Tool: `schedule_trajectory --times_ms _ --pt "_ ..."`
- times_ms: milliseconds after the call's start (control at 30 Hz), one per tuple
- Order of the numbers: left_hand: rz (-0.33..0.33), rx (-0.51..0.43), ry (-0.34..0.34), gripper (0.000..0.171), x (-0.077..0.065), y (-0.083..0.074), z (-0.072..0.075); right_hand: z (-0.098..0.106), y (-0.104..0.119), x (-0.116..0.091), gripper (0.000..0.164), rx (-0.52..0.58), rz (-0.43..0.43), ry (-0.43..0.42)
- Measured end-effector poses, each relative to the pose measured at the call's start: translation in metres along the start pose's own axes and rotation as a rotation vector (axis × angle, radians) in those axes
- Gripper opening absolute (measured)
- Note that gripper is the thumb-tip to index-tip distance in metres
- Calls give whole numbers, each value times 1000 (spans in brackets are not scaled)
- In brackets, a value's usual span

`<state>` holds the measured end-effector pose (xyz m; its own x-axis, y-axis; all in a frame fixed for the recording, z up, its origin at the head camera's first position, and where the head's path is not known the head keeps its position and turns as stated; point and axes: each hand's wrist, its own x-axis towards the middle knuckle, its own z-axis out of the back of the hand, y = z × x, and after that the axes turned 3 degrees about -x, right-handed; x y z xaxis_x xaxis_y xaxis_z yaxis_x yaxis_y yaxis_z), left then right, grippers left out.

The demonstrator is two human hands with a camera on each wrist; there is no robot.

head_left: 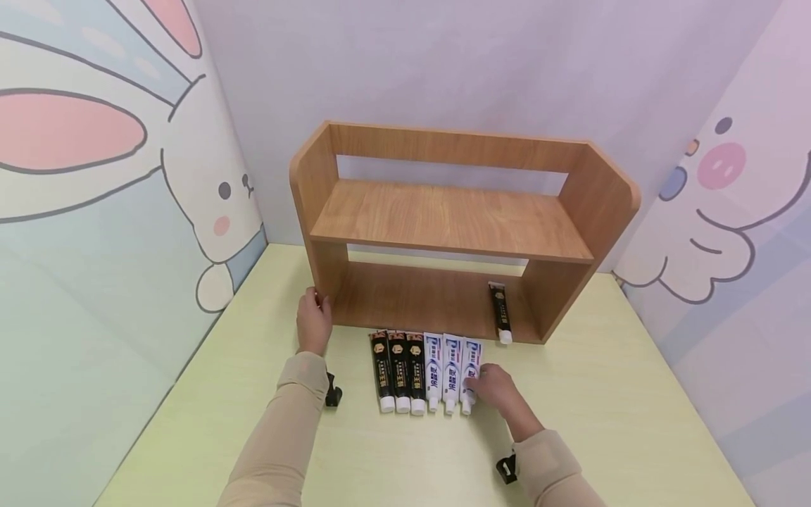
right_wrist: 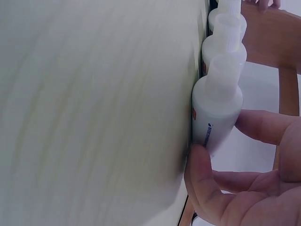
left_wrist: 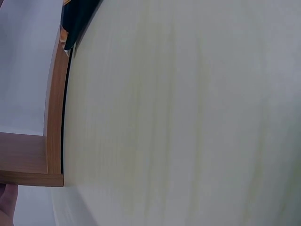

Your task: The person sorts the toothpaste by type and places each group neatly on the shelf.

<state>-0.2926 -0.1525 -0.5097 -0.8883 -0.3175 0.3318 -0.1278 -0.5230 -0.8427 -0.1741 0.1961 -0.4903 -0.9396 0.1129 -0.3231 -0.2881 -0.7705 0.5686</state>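
My right hand (head_left: pixel 497 389) pinches the rightmost white toothpaste tube (head_left: pixel 472 355), thumb and fingers at either side of it near the cap end. In the right wrist view that tube (right_wrist: pixel 214 113) lies low against the table, with two more white tubes beyond it. To its left lie two matching white tubes (head_left: pixel 452 366) and three black toothpaste tubes (head_left: pixel 399 366), side by side with caps toward me. My left hand (head_left: pixel 313 322) rests at the lower left side panel of the wooden shelf (head_left: pixel 443 239), fingers loosely bent. Only a finger (left_wrist: pixel 8 202) shows beside the wood in the left wrist view.
Another black tube (head_left: pixel 500 313) lies on the shelf's lower level at the right, its white cap at the front edge. The shelf stands on a pale yellow table (head_left: pixel 393 465) before a curtain-like backdrop. Cartoon-printed walls (head_left: pixel 209 183) flank the table.
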Motion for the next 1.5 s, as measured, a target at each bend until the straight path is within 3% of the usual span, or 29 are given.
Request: schedule_trajectory --times_ms 833,1300,1500 --pt "5 -12 1 25 -3 2 4 -13 1 -1 59 41 6 -15" --pt "-34 -2 -17 22 -1 5 2 -14 -1 -3 52 107 -9 -12" --pt "-16 -15 4 25 0 1 2 -12 -5 0 47 158 -1 -22"
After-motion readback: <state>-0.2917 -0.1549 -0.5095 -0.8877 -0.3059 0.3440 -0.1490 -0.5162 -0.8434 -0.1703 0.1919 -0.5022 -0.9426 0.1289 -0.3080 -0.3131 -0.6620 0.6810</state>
